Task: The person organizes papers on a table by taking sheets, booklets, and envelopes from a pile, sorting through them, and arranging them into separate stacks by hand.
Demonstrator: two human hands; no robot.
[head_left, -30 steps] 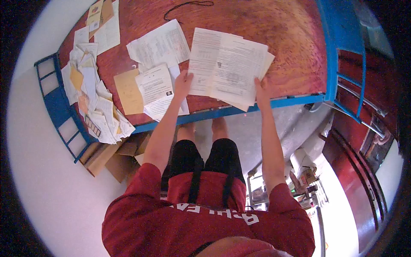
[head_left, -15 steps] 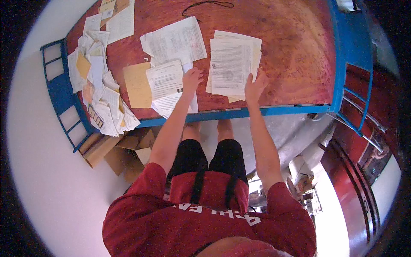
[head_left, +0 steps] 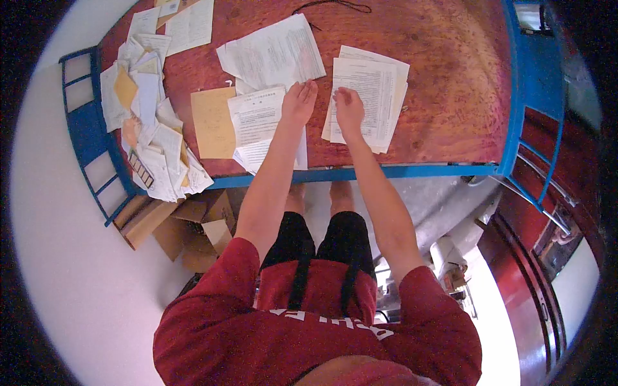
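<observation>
My left hand (head_left: 299, 103) is over the lower edge of a large creased printed sheet (head_left: 275, 53), its fingers loosely extended, holding nothing visible. Below and left of it lie a smaller printed page (head_left: 254, 119) and a tan envelope (head_left: 213, 123). My right hand (head_left: 348, 109) is curled above the left part of a stack of printed papers (head_left: 381, 103). No paper shows between its fingers. The stack lies flat, its sheets slightly fanned.
A messy pile of folded papers (head_left: 149, 122) lies on the red-brown board (head_left: 450, 83) at left. A black cord (head_left: 335, 5) is at the back. Blue metal framing (head_left: 412, 170) edges the board. Cardboard boxes (head_left: 187, 235) stand below left.
The papers held between both hands have been set down as a stack on the right. My right hand has let go and moved left over them; my left hand has risen toward the large sheet.
</observation>
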